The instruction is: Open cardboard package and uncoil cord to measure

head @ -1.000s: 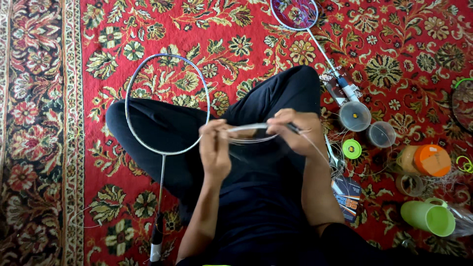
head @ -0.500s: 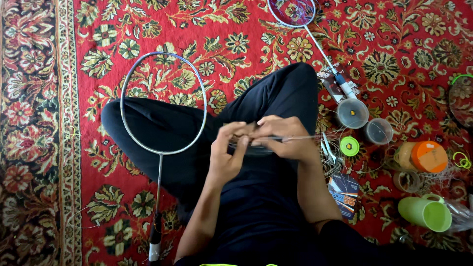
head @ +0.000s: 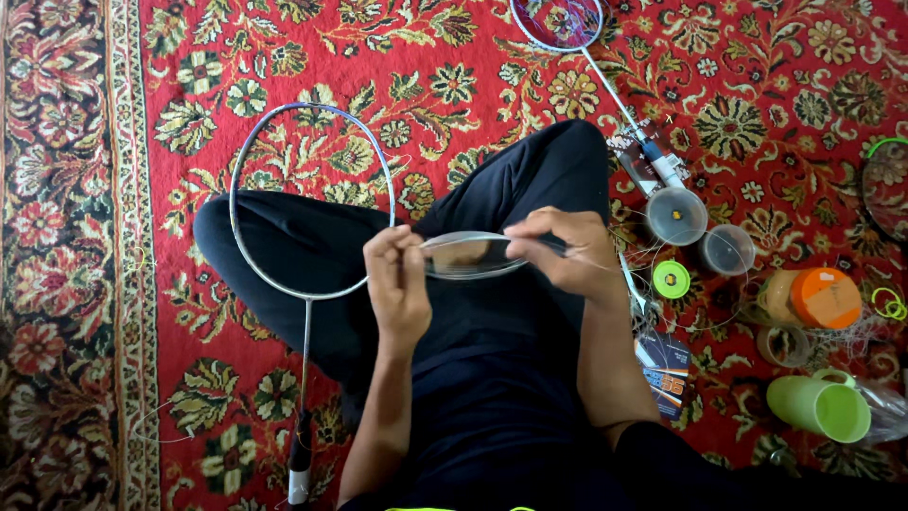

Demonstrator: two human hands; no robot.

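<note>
— Left hand (head: 397, 284)?
— Closed, pinching one end of a coil of racket string (head: 470, 254) above the lap.
— Right hand (head: 566, 254)?
— Closed too, gripping the coil's other end, fingers curled over it; loose strand trailing off toward the right.
— Handling?
— Probably very light, thin, springy, a bit slick; likely to uncoil or tangle if released. Best held pinched at both ends of the loop, as now.
— Nearby?
— Unstrung racket frame (head: 310, 199) lying across the left leg and red patterned carpet (head: 236, 57), handle down. Second racket (head: 605, 71) up top, strung. Off right: green string reel (head: 672, 279), two clear cups, orange-lidded jar (head: 821, 297), green mug (head: 821, 407).
</note>
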